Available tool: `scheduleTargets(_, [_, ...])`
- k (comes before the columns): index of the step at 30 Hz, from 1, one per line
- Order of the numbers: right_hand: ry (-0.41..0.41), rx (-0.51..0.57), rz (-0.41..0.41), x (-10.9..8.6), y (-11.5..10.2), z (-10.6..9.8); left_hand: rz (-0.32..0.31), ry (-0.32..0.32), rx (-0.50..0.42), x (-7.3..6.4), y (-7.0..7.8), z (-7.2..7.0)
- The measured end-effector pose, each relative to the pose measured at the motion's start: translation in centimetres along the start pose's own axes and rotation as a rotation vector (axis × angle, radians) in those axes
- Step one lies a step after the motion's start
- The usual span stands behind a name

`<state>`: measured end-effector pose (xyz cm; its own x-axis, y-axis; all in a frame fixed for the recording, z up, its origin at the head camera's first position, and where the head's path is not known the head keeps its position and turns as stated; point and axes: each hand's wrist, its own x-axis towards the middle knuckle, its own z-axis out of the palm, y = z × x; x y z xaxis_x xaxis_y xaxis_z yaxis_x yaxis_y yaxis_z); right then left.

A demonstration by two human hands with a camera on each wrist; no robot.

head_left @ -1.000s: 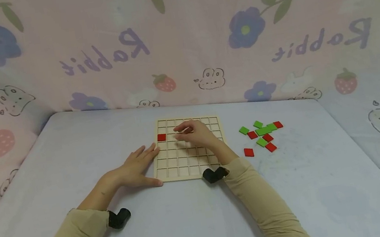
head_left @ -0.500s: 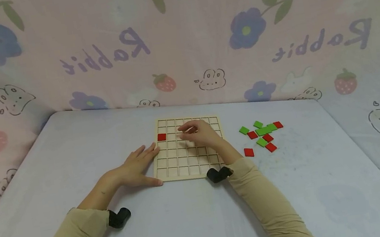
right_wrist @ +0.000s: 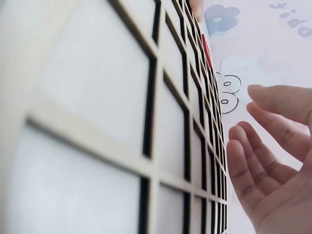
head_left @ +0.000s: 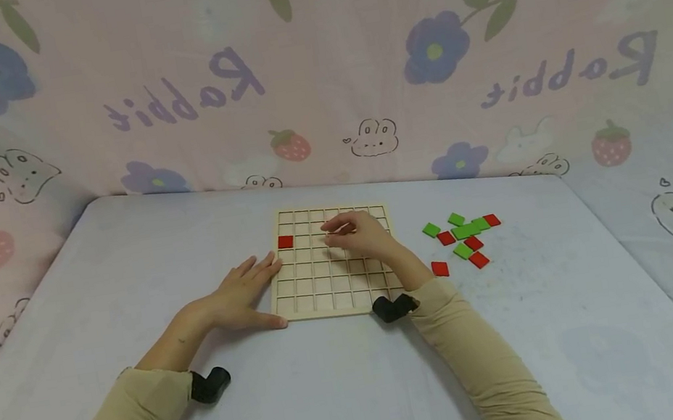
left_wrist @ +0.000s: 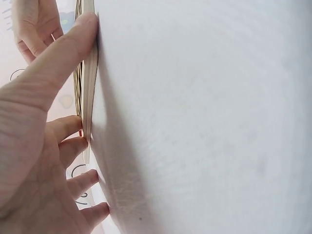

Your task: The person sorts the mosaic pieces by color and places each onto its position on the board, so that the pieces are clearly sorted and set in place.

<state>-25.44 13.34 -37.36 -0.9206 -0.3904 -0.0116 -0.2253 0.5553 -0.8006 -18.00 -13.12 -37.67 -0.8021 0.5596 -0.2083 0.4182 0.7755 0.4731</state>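
Observation:
A light wooden grid board [head_left: 322, 286] lies on the white-covered table, and one red tile [head_left: 285, 242] sits in a cell of its left column. My left hand [head_left: 238, 299] rests at the board's left edge with fingers spread; in the left wrist view its thumb and fingertips touch the board's side [left_wrist: 89, 97]. Over the board's upper right part hovers my right hand [head_left: 362, 237], fingers loosely bent. In the right wrist view the right hand [right_wrist: 273, 156] holds nothing, its thumb and fingers apart above the grid [right_wrist: 156, 165].
Right of the board lies a loose group of green tiles [head_left: 463, 251] and red tiles [head_left: 479, 259], several of each. A printed cloth [head_left: 318, 95] with flowers and rabbits hangs behind the table. Black wrist cameras [head_left: 211, 385] sit at both cuffs.
My right hand has drifted a little to the right over the board, away from the red tile. The left hand keeps its place at the board's edge.

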Motion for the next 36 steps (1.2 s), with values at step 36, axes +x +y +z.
scheduleTargets(36, [0.037,-0.048,0.038,-2.3,2.1,-2.6,0.001,-0.003,-0.019,-0.3,0.5,-0.3])
